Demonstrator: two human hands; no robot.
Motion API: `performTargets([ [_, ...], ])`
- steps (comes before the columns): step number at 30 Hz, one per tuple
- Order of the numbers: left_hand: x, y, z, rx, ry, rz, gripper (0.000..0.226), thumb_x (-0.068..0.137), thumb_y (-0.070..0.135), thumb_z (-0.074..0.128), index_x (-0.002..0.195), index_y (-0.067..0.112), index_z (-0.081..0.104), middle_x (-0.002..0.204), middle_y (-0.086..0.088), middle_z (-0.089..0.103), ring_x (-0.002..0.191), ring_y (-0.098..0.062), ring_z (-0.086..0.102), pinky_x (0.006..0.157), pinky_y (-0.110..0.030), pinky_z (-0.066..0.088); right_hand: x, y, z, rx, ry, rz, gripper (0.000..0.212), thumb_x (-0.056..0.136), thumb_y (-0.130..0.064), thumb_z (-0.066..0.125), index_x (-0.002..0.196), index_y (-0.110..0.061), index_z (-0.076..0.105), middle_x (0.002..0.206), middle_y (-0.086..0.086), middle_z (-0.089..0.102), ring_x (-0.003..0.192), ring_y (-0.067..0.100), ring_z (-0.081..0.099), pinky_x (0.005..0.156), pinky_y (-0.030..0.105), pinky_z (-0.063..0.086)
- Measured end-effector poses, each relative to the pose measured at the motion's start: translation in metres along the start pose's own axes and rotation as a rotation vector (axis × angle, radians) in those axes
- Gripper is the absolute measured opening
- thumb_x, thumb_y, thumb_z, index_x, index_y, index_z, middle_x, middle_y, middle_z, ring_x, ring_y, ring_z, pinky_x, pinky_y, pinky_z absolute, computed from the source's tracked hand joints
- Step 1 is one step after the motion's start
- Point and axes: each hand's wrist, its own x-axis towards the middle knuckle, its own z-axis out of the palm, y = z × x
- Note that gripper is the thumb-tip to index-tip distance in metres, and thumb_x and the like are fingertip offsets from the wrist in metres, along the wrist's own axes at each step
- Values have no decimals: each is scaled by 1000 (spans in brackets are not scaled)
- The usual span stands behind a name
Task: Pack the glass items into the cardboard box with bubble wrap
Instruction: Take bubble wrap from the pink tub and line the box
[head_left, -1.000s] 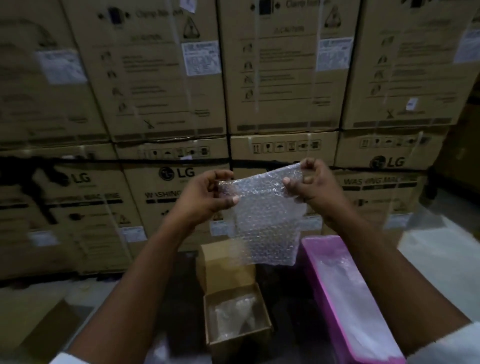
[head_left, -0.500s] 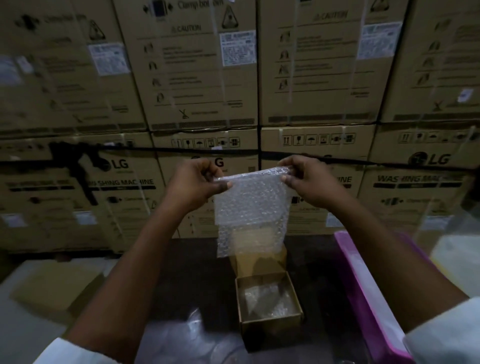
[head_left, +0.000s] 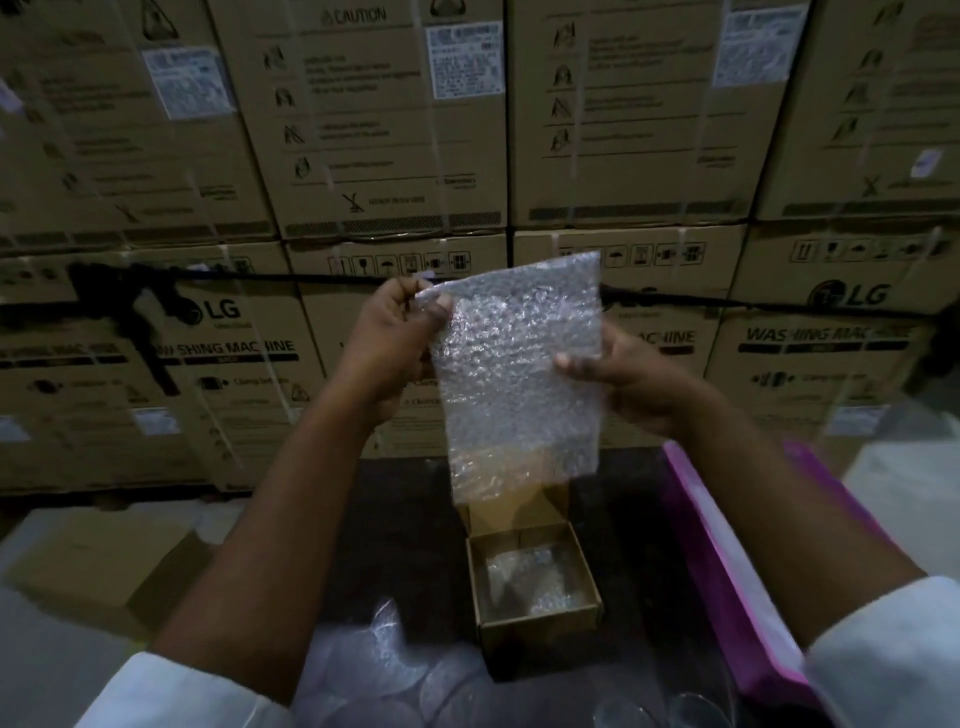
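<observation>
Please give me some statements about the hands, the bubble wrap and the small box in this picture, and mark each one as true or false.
1. Both hands hold the bubble wrap sheet. True: the left hand pinches its top corner and the right hand holds its side edge.
2. The small cardboard box is closed. False: it is open, with bubble wrap inside.
3. The sheet lies flat on the table. False: it hangs in the air above the box.
4. A pink tray stands to the right of the box. True.
</observation>
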Motion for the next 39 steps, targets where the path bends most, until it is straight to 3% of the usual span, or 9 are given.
performTargets([
  [5, -23, -49, 5, -329, -205, -448, 41, 98, 50, 40, 98, 15, 62, 71, -2, 71, 59, -10, 67, 49, -21, 52, 2, 43, 7, 22, 197, 47, 27, 82, -5, 68, 107, -7, 59, 102, 11, 68, 95, 25, 65, 89, 39, 53],
  [9, -26, -89, 16, -353, -11, -440, 5, 93, 15, 58, 96, 11, 59, 84, -3, 72, 68, -8, 71, 57, -23, 56, 0, 63, 3, 108, 114, 143, 47, 77, -8, 72, 121, -10, 55, 120, 16, 65, 106, 30, 64, 96, 48, 49],
  [15, -41, -141, 23, -472, 199, -397, 49, 81, 18, 73, 122, -1, 52, 108, -16, 68, 89, -26, 70, 72, -42, 59, -11, 108, -4, 271, 10, 277, 47, 79, 5, 64, 124, -3, 53, 115, 17, 68, 102, 32, 67, 90, 46, 54],
  [18, -52, -158, 11, -699, -1, -394, 79, 60, 57, 81, 115, 4, 58, 109, -17, 65, 94, -25, 66, 79, -38, 55, -8, 105, -17, 259, 57, 249, 34, 80, 4, 62, 114, 1, 55, 97, 16, 68, 83, 25, 66, 74, 36, 59],
  [22, -33, -161, -15, -837, -121, -479, 108, 66, 89, 37, 134, 6, 46, 134, -20, 55, 122, -38, 54, 97, -51, 45, -1, 85, -41, 224, -78, 348, 18, 72, 5, 69, 88, 2, 62, 76, 11, 66, 63, 18, 65, 58, 27, 58],
  [25, -16, -148, -23, -595, -248, -581, 97, 69, 80, 51, 132, 6, 47, 122, -19, 64, 105, -35, 65, 84, -48, 56, 10, 73, -52, 68, -156, 398, 23, 59, -3, 79, 80, 1, 68, 77, 10, 67, 66, 19, 65, 60, 28, 57],
  [28, -10, -140, -16, -238, -358, -605, 58, 77, 39, 72, 121, 5, 57, 106, -14, 68, 87, -24, 68, 74, -39, 59, 23, 68, -56, -122, -154, 445, 57, 56, -19, 89, 101, 5, 63, 101, 11, 66, 91, 24, 61, 89, 40, 51],
  [32, -15, -159, -2, -68, -131, -578, 29, 87, 17, 67, 112, 3, 60, 95, -8, 70, 78, -18, 66, 68, -33, 56, 19, 94, -64, 283, -124, 356, 52, 69, -35, 81, 109, -6, 67, 109, 14, 64, 91, 28, 64, 80, 43, 55],
  [39, -34, -201, 2, 121, -55, -619, 21, 97, 22, 56, 100, 3, 65, 92, -11, 70, 82, -23, 64, 68, -33, 52, 2, 168, -53, 354, 129, 399, 76, 75, 8, 68, 141, -16, 40, 123, 23, 58, 109, 32, 59, 93, 41, 51],
])
